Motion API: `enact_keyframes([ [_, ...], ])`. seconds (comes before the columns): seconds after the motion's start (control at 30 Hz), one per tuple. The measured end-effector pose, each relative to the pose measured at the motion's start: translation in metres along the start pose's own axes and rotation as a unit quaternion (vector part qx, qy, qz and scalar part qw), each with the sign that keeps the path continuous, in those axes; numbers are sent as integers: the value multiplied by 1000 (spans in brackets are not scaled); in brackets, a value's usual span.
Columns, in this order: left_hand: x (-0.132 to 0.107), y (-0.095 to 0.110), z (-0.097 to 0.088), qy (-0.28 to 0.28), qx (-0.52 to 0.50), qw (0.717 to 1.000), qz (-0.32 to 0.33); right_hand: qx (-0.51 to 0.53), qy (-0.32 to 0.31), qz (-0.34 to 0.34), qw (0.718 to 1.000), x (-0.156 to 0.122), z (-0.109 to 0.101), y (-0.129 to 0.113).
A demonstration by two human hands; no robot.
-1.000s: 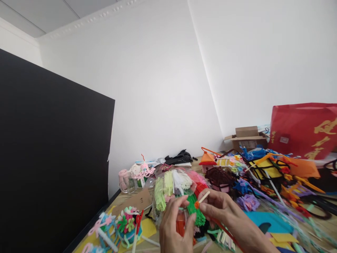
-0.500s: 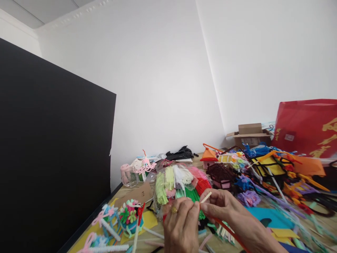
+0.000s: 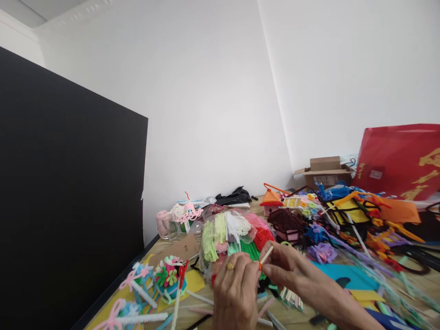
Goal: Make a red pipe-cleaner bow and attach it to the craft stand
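Observation:
Over the middle of the table my left hand, with a gold ring, pinches the lower part of a thin pale stick. A short bit of orange pipe cleaner shows around the stick at my left fingertips. My right hand is closed in a pinch beside it, thumb and forefinger close to the stick and the orange pipe cleaner; the rest of that strand is hidden. Just behind both hands lies a clear bag of pipe cleaners in green, white, pink and red.
A small flower pot made of pipe cleaners and pink bow pieces lie left. To the right are a blue sheet, a purple flower and heaped craft pieces. A black panel borders the left; a red bag stands back right.
The orange strand that trailed below my right hand no longer shows; only a short bit at the stick is visible. Both hands stay together around the stick, and the view has shifted slightly.

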State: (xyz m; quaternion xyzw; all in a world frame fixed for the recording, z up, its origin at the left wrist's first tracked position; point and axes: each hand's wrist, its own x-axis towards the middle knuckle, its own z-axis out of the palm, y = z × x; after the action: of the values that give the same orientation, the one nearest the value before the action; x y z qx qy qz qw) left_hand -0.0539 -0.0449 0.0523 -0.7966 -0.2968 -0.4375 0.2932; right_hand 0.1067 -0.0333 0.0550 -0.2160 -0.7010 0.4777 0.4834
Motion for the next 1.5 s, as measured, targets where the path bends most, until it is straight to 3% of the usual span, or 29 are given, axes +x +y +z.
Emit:
enact_keyframes([
  [0.17, 3, -1, -7, -21, -26, 999, 28, -20, -33, 7, 999, -3, -8, -1],
  [0.47, 9, 3, -13, -30, -43, 998, 27, -54, -33, 26, 998, -8, -10, -10],
  [0.7, 9, 3, -14, -53, -119, 991, -43, -68, -33, 8, 997, -8, -12, -17],
  [0.87, 7, 5, -16, -83, -177, 972, -130, -89, -37, -4, 995, -10, -10, -22],
  [1.0, 7, 9, -18, -105, -263, 924, -257, -134, -13, -5, 991, -12, -10, -24],
  [1.13, 9, 10, -20, -147, -388, 833, -367, -185, 8, -12, 983, -15, -10, -20],
  [1.3, 11, 6, -24, -170, -460, 759, -428, -181, 30, -34, 982, -13, -7, -16],
  [1.4, 11, 5, -24, -168, -494, 716, -464, -133, 8, -28, 991, -9, -4, -19],
  [1.5, 13, 6, -23, -151, -506, 700, -481, -71, -4, -20, 997, -6, -1, -20],
])
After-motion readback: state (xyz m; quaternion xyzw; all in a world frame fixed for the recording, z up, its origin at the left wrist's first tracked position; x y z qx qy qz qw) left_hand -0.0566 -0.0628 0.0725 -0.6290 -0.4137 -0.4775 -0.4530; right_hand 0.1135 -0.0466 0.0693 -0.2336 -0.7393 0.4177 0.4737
